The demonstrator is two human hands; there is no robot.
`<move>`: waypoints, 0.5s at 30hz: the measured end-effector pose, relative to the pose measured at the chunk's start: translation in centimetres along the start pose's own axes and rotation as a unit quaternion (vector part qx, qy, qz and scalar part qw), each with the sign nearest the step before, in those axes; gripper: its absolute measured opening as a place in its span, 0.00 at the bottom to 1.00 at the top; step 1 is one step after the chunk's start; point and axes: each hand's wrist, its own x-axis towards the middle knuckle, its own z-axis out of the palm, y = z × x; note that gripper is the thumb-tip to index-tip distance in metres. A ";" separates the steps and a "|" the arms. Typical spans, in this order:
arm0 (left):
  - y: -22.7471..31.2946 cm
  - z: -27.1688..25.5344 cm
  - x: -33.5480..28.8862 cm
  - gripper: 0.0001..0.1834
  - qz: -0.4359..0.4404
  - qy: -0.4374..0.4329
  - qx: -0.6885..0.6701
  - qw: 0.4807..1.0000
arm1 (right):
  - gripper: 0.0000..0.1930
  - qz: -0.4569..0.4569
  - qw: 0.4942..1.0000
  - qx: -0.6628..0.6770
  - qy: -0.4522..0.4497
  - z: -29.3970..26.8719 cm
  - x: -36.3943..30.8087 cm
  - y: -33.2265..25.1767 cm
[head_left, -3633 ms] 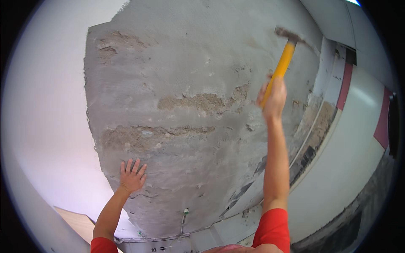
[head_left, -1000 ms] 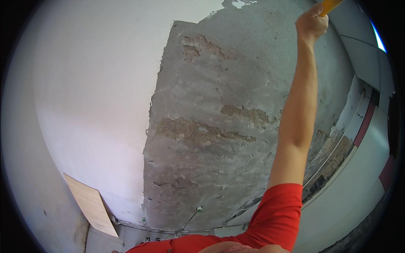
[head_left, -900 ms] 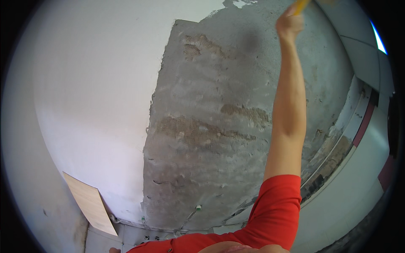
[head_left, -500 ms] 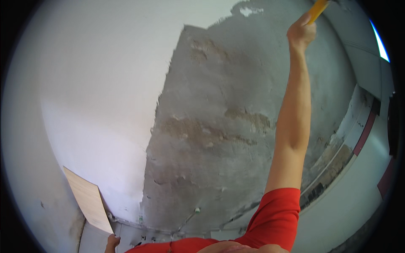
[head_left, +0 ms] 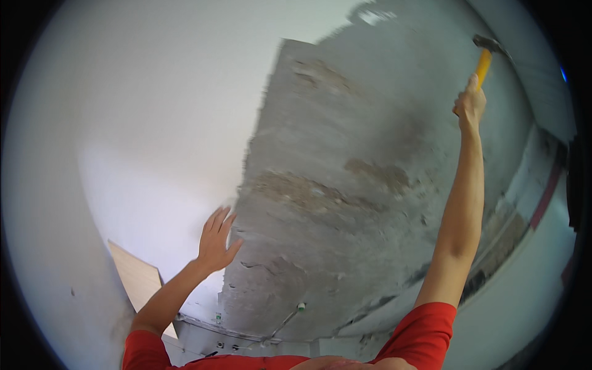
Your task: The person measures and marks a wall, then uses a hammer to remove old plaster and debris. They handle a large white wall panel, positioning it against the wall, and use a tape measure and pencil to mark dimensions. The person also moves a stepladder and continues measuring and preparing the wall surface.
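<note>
My right hand is closed round the yellow handle of a hammer, raised high at the far right with its dark metal head uppermost. The head is close to the top edge of the wall; whether it touches cannot be made out. My left hand is open, fingers spread, at the ragged border between the white wall and the bare grey plaster. It looks laid against the wall. Brownish rough patches break up the grey surface.
A pale wooden board leans in the lower left corner. Low on the grey wall are a pipe end and a channel cut below it. Along the right side runs a ledge with a dark red strip.
My left hand has come up from the lower left, beside the board, to the wall. My right hand with the hammer appears lower and farther right, and the hammer's head now shows.
</note>
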 end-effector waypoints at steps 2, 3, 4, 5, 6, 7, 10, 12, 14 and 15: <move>4.2 0.2 6.0 0.41 0.101 0.015 0.003 0.995 | 0.26 0.024 0.999 -0.028 0.006 -3.5 -0.8 1.6; 6.7 0.7 8.9 0.41 0.149 0.018 0.005 0.989 | 0.26 0.034 0.999 -0.042 0.005 -5.3 -1.2 2.3; 9.2 1.6 11.8 0.42 0.190 0.024 0.008 0.981 | 0.23 0.051 0.998 -0.038 -0.013 -7.2 -1.6 3.1; 11.6 2.9 14.6 0.43 0.218 0.028 0.019 0.975 | 0.22 0.055 0.998 -0.036 -0.017 -9.3 -1.7 4.3; 13.6 4.4 17.1 0.44 0.242 0.034 0.035 0.969 | 0.21 0.059 0.998 -0.028 -0.025 -10.9 -1.9 5.6; 15.4 5.8 19.8 0.45 0.243 0.057 0.045 0.967 | 0.20 0.061 0.998 -0.015 -0.031 -12.6 -1.8 6.7; 18.0 9.6 26.4 0.48 0.224 0.107 0.132 0.960 | 0.19 0.022 0.999 -0.004 -0.040 -17.3 -2.1 10.3; 18.3 11.6 28.1 0.49 0.193 0.118 0.172 0.959 | 0.19 0.024 0.999 -0.015 -0.033 -19.8 -2.4 12.3; 18.6 12.7 28.8 0.50 0.180 0.128 0.198 0.955 | 0.18 -0.003 0.999 0.026 -0.025 -21.9 -1.5 16.2; 18.6 12.9 28.7 0.51 0.180 0.129 0.205 0.953 | 0.18 -0.012 0.999 0.046 -0.021 -22.3 -1.4 18.0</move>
